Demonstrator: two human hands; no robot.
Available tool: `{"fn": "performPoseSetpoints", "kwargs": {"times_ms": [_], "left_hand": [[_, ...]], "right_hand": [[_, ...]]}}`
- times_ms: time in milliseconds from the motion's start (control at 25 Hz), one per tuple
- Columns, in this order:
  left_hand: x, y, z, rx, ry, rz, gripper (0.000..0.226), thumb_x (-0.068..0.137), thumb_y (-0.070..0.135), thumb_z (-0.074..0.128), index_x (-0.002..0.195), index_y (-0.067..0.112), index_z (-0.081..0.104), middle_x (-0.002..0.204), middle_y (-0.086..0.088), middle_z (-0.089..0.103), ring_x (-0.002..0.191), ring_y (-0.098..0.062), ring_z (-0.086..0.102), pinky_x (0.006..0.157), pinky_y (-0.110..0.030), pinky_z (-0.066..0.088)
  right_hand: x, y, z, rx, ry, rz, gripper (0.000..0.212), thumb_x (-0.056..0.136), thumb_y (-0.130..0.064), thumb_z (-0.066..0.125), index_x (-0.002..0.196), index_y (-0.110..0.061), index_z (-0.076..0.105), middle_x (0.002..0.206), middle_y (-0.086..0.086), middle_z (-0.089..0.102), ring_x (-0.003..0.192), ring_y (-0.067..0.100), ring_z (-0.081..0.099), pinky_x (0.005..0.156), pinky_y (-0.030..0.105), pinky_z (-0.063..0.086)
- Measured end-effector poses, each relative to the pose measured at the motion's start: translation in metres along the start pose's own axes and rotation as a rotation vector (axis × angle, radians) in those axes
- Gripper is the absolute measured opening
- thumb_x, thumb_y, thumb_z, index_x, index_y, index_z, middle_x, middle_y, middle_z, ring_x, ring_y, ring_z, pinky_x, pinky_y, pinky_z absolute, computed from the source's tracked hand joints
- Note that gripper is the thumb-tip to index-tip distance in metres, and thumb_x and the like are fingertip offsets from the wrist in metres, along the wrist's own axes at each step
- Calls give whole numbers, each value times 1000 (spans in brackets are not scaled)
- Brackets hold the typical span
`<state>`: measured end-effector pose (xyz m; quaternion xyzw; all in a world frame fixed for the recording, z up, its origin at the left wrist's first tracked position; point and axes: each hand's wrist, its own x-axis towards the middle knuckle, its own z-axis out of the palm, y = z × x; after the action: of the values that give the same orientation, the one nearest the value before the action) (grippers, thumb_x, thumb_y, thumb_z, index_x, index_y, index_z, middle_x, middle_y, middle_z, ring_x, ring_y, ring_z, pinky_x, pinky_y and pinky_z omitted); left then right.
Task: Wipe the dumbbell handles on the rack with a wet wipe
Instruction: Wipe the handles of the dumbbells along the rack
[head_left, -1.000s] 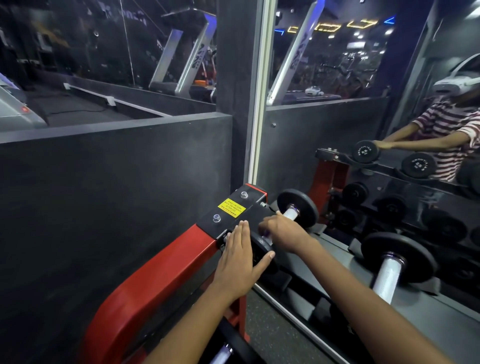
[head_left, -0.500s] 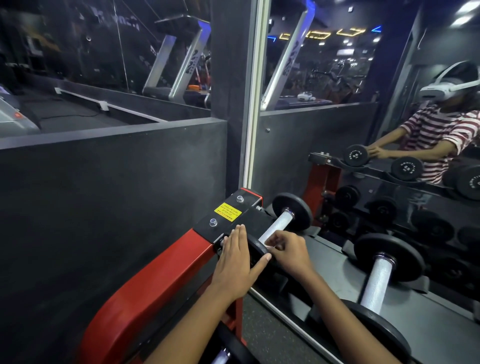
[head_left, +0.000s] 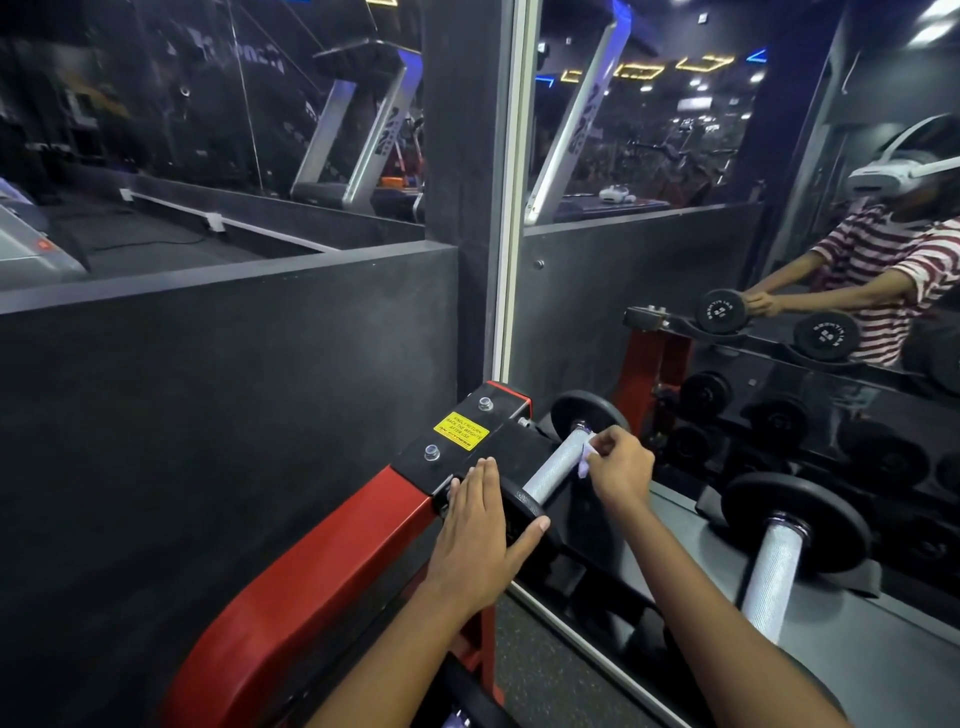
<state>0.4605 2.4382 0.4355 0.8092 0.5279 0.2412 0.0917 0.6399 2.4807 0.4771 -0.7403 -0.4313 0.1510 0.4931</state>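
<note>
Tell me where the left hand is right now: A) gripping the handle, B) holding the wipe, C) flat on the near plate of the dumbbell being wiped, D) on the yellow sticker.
C: the left hand lies flat with straight fingers on the near plate, while the right hand pinches the wipe against the handle.

A yellow sticker (head_left: 461, 431) on the rack's black end plate (head_left: 470, 447) carries small black print. Only "AFTER USE" reads clearly. Other lettering is too blurred.

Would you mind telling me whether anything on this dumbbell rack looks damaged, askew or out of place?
Nothing stands out. The dumbbell sits in its cradle on the rack, the left hand rests flat on its near plate, and the right hand holds the wet wipe against the handle.
</note>
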Motion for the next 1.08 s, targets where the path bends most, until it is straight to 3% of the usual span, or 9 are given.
{"fn": "performPoseSetpoints", "kwargs": {"times_ms": [200, 400, 520, 640, 720, 840, 920, 1080], "left_hand": [[2, -4, 5, 27, 16, 17, 104, 74, 76, 6, 149, 6, -5, 159, -9, -1, 146, -19, -3, 115, -29, -10], [2, -5, 8, 67, 37, 31, 104, 76, 78, 6, 149, 5, -4, 159, -8, 0, 146, -19, -2, 117, -30, -8], [1, -4, 6, 62, 32, 33, 101, 78, 76, 10, 149, 5, -4, 159, -9, 0, 146, -20, -3, 116, -29, -10], [1, -3, 5, 54, 37, 35, 102, 76, 75, 7, 149, 5, -3, 159, -9, 0, 146, -20, -3, 115, -29, -12], [1, -4, 6, 51, 38, 37, 103, 75, 77, 5, 149, 5, -3, 159, -9, 0, 146, -20, -2, 116, -30, -10], [2, -6, 7, 47, 39, 43, 105, 74, 78, 4, 149, 5, -2, 159, -9, 0, 146, -20, -2, 116, -30, -10], [3, -6, 6, 44, 49, 47, 106, 73, 78, 2, 149, 5, -1, 159, -9, 2, 146, -20, -1, 115, -29, -11], [4, -7, 8, 57, 74, 69, 109, 71, 80, -2, 149, 3, 3, 158, -11, 8, 146, -21, 4, 114, -28, -12]], "right_hand": [[-21, -3, -1, -94, -164, -32, 14, 75, 2, 58, 71, -12, 60, 57, -6, 57, 58, 8, 53, 45, 7, 35], [-39, 7, 7, -117, -409, -60, 15, 73, -4, 68, 65, -15, 62, 57, -3, 61, 48, 4, 55, 46, 7, 40], [-31, 15, 7, 95, -289, 154, 18, 72, 3, 65, 62, -12, 61, 60, 6, 61, 45, 11, 56, 49, 22, 51], [-8, 25, 8, 263, -117, 334, 14, 65, -4, 60, 54, -12, 59, 64, 12, 63, 63, 25, 61, 71, 42, 58], [0, 18, 9, 400, -112, 416, 10, 65, -6, 57, 56, -9, 57, 68, 17, 60, 66, 28, 57, 71, 44, 55], [7, 5, 13, 690, -147, 540, 18, 82, 7, 40, 70, -1, 50, 67, 16, 51, 59, 27, 49, 62, 38, 47], [8, 2, 18, 857, -196, 648, 17, 85, -3, 36, 82, -4, 52, 77, 14, 56, 67, 27, 54, 70, 40, 48], [4, 5, 28, 1040, -281, 754, 37, 89, -26, 33, 96, 0, 58, 93, 19, 64, 81, 31, 61, 90, 45, 43]]}}
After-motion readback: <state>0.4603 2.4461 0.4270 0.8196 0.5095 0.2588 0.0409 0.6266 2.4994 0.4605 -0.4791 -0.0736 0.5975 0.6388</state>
